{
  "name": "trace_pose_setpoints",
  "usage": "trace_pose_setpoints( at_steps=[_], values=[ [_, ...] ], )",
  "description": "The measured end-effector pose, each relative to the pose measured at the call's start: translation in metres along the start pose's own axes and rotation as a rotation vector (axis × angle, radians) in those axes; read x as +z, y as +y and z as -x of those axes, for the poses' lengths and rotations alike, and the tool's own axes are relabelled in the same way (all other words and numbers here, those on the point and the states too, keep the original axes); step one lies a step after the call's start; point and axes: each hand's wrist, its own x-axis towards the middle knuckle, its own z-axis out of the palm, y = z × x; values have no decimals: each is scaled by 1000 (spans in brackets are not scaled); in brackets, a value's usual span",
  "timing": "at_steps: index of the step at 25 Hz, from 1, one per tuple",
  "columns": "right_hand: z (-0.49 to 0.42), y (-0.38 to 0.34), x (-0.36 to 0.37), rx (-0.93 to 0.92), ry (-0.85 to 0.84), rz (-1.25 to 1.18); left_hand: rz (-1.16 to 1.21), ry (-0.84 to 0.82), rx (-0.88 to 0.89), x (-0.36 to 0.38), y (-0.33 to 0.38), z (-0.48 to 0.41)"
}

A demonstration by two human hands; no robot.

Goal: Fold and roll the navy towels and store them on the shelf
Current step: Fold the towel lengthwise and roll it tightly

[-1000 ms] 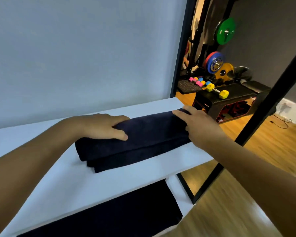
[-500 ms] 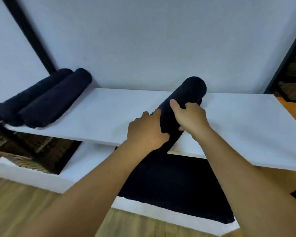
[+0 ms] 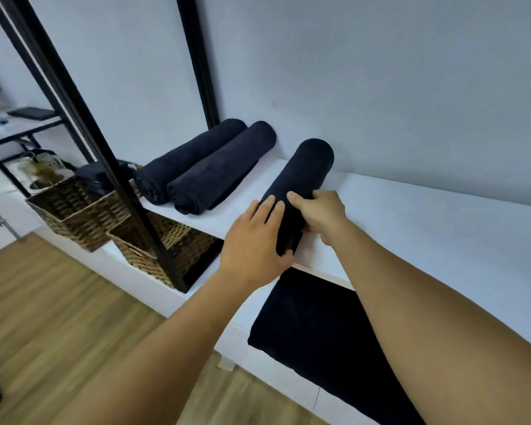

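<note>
The third rolled towel (image 3: 302,179) lies at the centre of the frame on the white shelf (image 3: 426,216), its far end up against the wall and its near end right at the shelf's front edge. Both hands grasp it: the left hand (image 3: 252,240) cups the near end, fingers laid along the side and thumb hooked under the tip, while the right hand (image 3: 322,213) curls over the roll from the other side.

Two finished rolls (image 3: 209,167) already sit side by side, touching, at the left end of the shelf by the black post (image 3: 105,161). So the folding and rolling of this one looks done — what is left for it is likely sliding it over next to the pair. A flat navy towel (image 3: 319,329) lies on the lower board at the bottom of the frame, not yet rolled.

A bare strip of shelf separates the held roll from the pair, so the leftward path is open. To the right the shelf runs on bare — plenty of room. The tight spots are the front edge under the near end and the wall behind.
</note>
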Motion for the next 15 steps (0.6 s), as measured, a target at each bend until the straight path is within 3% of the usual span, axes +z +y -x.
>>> trace_pose_setpoints(
  at_steps=[9,15],
  values=[
    [-98,-36,104,30,64,-28,-71,74,140,28,-128,-82],
    [-107,-48,115,33,67,-3,40,58,143,47,-145,-107]
  ],
)
